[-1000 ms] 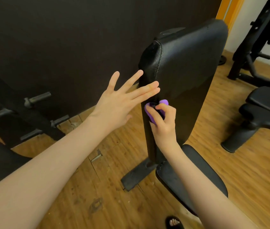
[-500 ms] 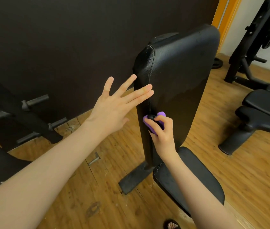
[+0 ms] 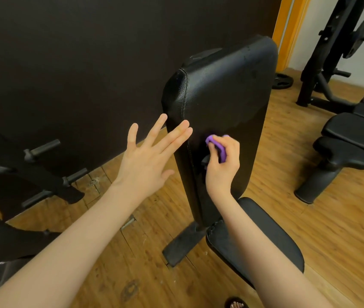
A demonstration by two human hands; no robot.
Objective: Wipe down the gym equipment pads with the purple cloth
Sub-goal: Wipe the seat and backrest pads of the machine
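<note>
Right hand: the right hand point(image 3: 222, 167), centre of frame, grips the cloth point(image 3: 217, 146), fingers curled round it, pressing it against the front face of the back pad point(image 3: 225, 94).
Cloth: purple, bunched, mostly hidden in the hand; it sits at mid-height on the pad face, right of the pad's left seam.
Left hand: the left hand point(image 3: 147, 161), left of centre, is spread wide with straight fingers point(image 3: 176, 135); two fingertips lie over the pad's left edge. It holds nothing.
Back pad: black, upright, centre of frame, stitched seam down its left edge.
Seat pad: black seat pad point(image 3: 272, 238), lower centre, below the back pad, partly covered by the right forearm.
Floor: wooden floor point(image 3: 332, 230), worn and chipped left of the bench foot.
Wall: dark wall point(image 3: 76, 52) across the upper left.
Other equipment: second bench point(image 3: 352, 138) at right edge; rack point(image 3: 332, 52) with a weight plate, upper right; pegged rack point(image 3: 32, 165) at left edge.
</note>
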